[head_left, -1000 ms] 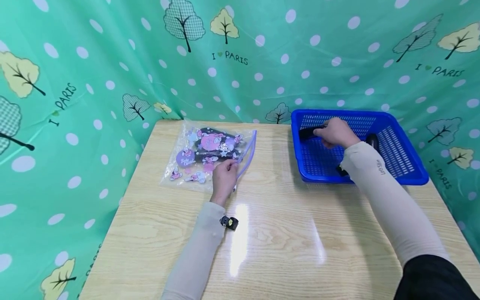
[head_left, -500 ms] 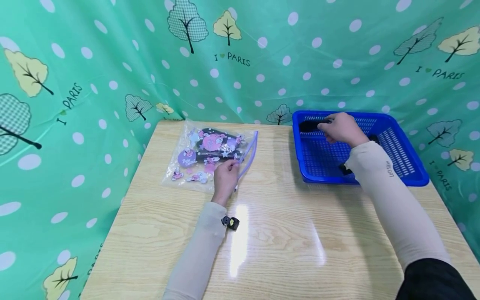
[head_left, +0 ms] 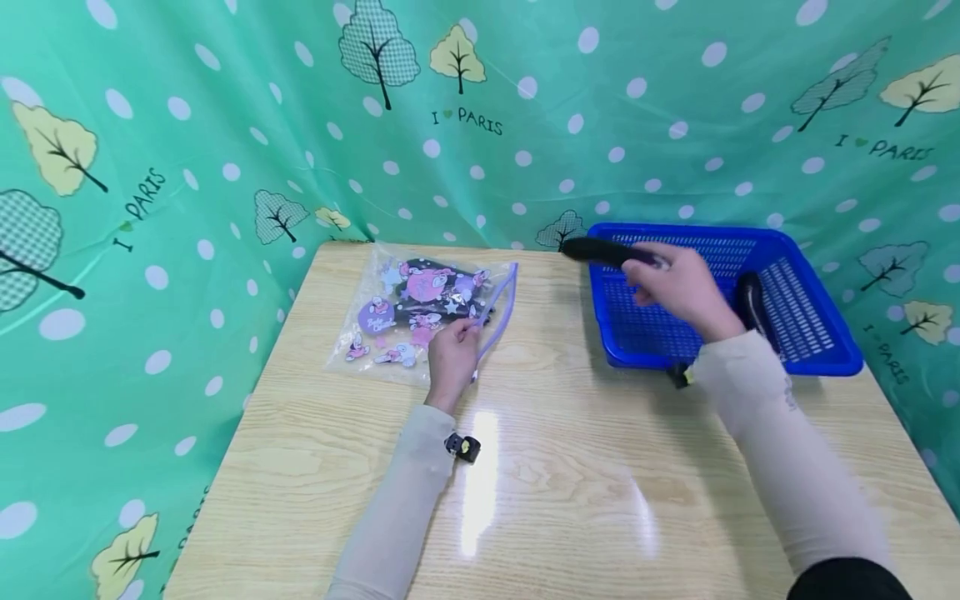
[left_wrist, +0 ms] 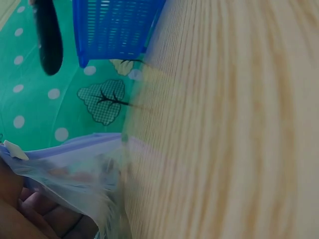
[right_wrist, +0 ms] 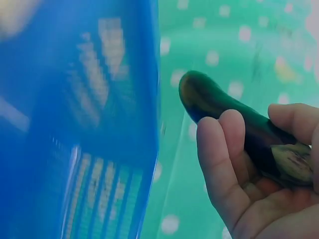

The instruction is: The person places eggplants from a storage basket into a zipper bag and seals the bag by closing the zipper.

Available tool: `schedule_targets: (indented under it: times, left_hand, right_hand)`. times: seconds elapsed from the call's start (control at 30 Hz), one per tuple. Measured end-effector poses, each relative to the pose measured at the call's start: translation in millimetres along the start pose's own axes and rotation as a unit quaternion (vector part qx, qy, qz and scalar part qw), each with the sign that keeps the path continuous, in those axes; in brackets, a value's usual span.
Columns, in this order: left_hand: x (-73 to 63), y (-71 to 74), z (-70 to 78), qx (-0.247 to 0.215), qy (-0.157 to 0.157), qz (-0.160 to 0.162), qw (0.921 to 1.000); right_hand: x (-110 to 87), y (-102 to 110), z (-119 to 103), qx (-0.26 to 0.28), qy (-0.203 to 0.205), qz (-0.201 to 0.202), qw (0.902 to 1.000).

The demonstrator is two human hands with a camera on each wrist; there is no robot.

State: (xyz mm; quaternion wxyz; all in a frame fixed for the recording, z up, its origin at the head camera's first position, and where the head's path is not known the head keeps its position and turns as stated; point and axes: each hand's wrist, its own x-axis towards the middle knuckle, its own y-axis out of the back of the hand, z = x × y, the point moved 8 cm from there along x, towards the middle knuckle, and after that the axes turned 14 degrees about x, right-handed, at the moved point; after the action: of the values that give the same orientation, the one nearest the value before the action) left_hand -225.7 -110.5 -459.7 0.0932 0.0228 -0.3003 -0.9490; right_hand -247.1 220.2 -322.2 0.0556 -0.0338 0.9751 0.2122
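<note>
The left hand has its grip pinched on the mouth edge of a clear plastic bag with pink, purple and blue cartoon prints. The bag lies flat on the pale wood-grain worktop, spreading toward 10 o'clock from that hand, and its lilac zip strip curves away at 2 o'clock. Two dark, elongated shapes show through the printed film. In the left wrist view, a small white slider sits on the strip beside the fingers.

The right hand has its grip curled around the stem end of a glossy purple-black eggplant, thumb on one side and fingers on the other; the right wrist view shows its pale greenish cap close to the palm. The eggplant is held in the air, its blunt end pointing toward 9 o'clock and reaching past the near-9-o'clock rim of a blue perforated plastic basket. The basket stands at 3 o'clock from the bag. A second dark eggplant lies inside, toward its 3 o'clock side.
</note>
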Motion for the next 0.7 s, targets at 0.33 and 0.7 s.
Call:
schedule_targets:
  times: [0.33, 0.7]
  left_hand:
    - [-0.2, 5.3, 6.5, -0.024, -0.023, 0.04, 0.9986]
    - [-5.3, 20.0, 17.1, 0.008, -0.057, 0.072, 0.9957]
  right_hand:
    - [-46.2, -107, -7, -0.021, 0.048, -0.076, 0.9958]
    - [-29.2, -171, 30, 0.02, -0.001, -0.084, 0.9962]
